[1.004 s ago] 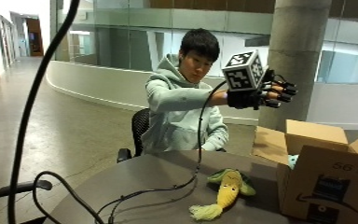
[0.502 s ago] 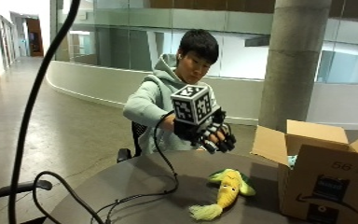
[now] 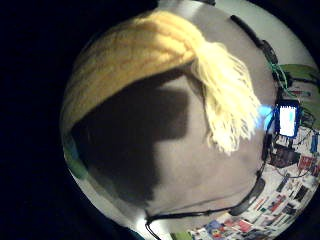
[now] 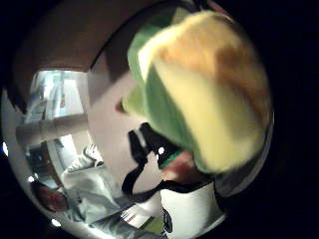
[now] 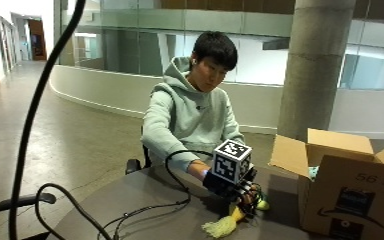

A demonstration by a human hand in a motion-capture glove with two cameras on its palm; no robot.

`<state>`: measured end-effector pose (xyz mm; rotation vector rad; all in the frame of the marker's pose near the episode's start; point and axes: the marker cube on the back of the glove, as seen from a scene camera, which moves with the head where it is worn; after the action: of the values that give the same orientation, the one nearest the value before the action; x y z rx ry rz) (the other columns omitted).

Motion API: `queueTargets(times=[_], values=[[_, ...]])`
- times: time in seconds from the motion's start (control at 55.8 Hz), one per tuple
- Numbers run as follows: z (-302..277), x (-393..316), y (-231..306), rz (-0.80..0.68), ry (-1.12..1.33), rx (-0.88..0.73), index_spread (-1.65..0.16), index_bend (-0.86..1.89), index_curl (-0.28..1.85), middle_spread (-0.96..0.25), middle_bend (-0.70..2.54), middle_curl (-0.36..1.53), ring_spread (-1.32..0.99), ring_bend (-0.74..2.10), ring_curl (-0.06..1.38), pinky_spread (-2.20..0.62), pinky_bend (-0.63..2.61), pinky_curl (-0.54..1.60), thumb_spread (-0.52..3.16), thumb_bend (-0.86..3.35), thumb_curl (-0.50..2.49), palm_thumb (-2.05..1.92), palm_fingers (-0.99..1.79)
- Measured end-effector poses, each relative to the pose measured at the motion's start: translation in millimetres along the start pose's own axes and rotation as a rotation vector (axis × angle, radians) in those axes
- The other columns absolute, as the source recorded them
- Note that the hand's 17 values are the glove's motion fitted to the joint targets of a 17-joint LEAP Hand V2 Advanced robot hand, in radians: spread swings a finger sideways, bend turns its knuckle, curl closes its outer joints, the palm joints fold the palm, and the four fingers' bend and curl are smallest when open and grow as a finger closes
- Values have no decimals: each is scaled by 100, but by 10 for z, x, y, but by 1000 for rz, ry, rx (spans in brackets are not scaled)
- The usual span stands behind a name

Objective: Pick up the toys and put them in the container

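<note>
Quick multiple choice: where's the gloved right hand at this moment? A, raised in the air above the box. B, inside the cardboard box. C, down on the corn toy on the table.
C: the gloved right hand is down on the corn toy lying on the table, beside the cardboard box.

hand on corn toy — beside box

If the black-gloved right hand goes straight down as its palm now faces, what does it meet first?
Most likely the yellow and green plush corn toy on the grey table; the right hand is right above it, perhaps already touching.
</note>
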<state>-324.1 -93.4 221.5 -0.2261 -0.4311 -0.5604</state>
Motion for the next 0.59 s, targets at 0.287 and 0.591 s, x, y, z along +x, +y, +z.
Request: queueTargets(times=[0.287, 0.591], values=[[34, -189, 414, -41, -78, 174, -13, 31, 55, -11, 93, 72, -28, 120, 57, -28, 78, 41, 125, 12, 42, 35, 122], [-678, -807, 841, -69, -153, 41, -19, 82, 85, -14, 130, 86, -33, 144, 70, -45, 113, 67, 84, 4, 60, 43, 119]])
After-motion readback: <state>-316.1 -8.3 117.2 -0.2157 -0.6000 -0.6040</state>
